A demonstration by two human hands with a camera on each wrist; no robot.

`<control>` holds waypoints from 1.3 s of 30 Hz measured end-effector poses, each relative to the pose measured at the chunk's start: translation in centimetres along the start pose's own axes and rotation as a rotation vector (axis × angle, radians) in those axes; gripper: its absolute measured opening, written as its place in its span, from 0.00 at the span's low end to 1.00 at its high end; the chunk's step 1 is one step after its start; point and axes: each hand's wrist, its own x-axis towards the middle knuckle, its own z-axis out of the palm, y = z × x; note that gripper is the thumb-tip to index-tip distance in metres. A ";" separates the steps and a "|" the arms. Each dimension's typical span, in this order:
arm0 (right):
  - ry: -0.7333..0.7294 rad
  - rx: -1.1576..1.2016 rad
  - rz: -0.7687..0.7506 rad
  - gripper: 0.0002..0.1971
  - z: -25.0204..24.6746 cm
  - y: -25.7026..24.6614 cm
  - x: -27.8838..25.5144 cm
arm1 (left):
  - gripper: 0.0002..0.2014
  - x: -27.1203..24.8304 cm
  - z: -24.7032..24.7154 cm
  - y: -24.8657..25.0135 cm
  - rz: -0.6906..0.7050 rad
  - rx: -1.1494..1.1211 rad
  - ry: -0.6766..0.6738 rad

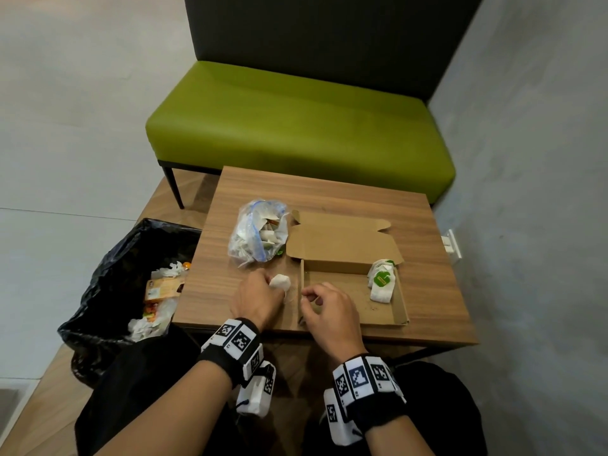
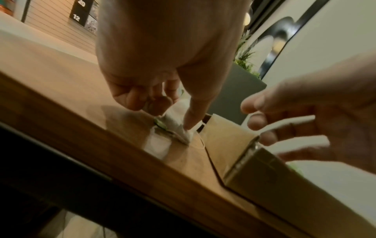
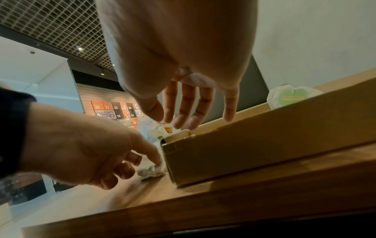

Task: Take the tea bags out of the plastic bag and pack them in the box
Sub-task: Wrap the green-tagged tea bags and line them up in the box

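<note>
Wooden table (image 1: 329,199), near edge: left hand (image 1: 255,299) pinches tea bag (image 1: 280,282) beside box (image 1: 399,301); right hand (image 1: 329,312) loose, empty. Next, probably: lift over wall.

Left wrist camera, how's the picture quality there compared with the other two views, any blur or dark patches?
Left wrist view: dim and warm, the tea bag under the left hand soft, the right hand smeared with blur, lower left corner nearly black. Right wrist view: brighter, the cardboard box fairly sharp, the near table edge dark. Head view: evenly lit and sharpest, with wide-angle bending at the edges.
</note>
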 end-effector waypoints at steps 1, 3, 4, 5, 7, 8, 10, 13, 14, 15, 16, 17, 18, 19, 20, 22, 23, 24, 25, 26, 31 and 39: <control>0.005 0.015 -0.005 0.11 -0.1 -0.1 0.0 | 0.07 -0.2 -0.5 0.0 0.010 -0.053 -0.005; 0.038 0.053 -0.016 0.13 -0.5 -0.2 0.0 | 0.08 -0.7 -1.7 0.1 0.031 -0.241 -0.021; 0.063 0.079 -0.025 0.14 -0.8 -0.3 0.0 | 0.08 -1.0 -2.4 0.2 0.043 -0.373 -0.041; 0.090 0.117 -0.037 0.15 -1.1 -0.4 0.0 | 0.07 -1.4 -3.3 0.5 0.064 -0.499 -0.062; 0.141 0.226 -0.066 0.19 -1.8 -0.6 -0.1 | 0.04 -2.6 -5.1 1.3 0.138 -0.658 -0.103; 0.157 0.283 -0.073 0.22 -2.2 -0.7 -0.2 | 0.02 -3.3 -6.1 1.8 0.181 -0.702 -0.130; 0.162 0.388 -0.081 0.28 -2.8 -1.1 -0.3 | 0.02 -4.6 -7.6 3.1 0.249 -0.755 -0.187; 0.102 0.493 -0.104 0.36 -3.3 -1.7 -0.4 | 0.06 -5.6 -8.8 4.7 0.287 -0.801 -0.265; 0.070 0.512 -0.116 0.38 -3.4 -1.9 -0.4 | 0.07 -5.8 -9.1 5.1 0.283 -0.809 -0.283; 0.041 0.530 -0.128 0.40 -3.5 -2.0 -0.5 | 0.08 -6.0 -9.4 5.4 0.275 -0.813 -0.301; 0.019 0.549 -0.136 0.40 -3.6 -2.1 -0.4 | 0.08 -6.1 -9.6 5.6 0.267 -0.815 -0.316; 0.003 0.565 -0.139 0.39 -3.6 -2.1 -0.3 | 0.09 -6.2 -9.7 5.9 0.263 -0.821 -0.337; -0.012 0.574 -0.143 0.37 -3.7 -2.2 -0.3 | 0.09 -6.4 -9.9 6.2 0.265 -0.824 -0.360; -0.028 0.570 -0.150 0.35 -3.7 -2.4 -0.3 | 0.09 -6.6 -10.0 6.5 0.273 -0.823 -0.386; -0.039 0.567 -0.158 0.32 -3.7 -2.5 -0.4 | 0.08 -6.9 -10.1 6.7 0.282 -0.821 -0.412; -0.035 0.577 -0.165 0.20 -3.5 -2.5 -0.5 | 0.06 -7.4 -10.0 7.0 0.293 -0.804 -0.459; -0.025 0.574 -0.163 0.14 -3.4 -2.4 -0.4 | 0.07 -7.6 -10.0 7.1 0.297 -0.792 -0.478; -0.008 0.550 -0.159 0.11 -3.2 -2.1 -0.3 | 0.08 -7.8 -10.0 7.0 0.303 -0.780 -0.495; 0.010 0.519 -0.155 0.10 -3.2 -1.9 -0.1 | 0.09 -8.0 -9.9 6.9 0.307 -0.767 -0.512; 0.023 0.502 -0.137 0.08 -3.1 -1.6 0.1 | 0.10 -8.1 -9.9 6.8 0.309 -0.754 -0.529; 0.142 0.644 0.002 0.06 -5.0 -2.1 1.5 | 0.07 -8.7 -9.6 5.9 0.288 -0.673 -0.584; 0.298 0.579 -0.124 0.26 -8.7 -5.1 0.7 | 0.09 -7.3 -6.4 4.3 0.228 -0.505 -0.516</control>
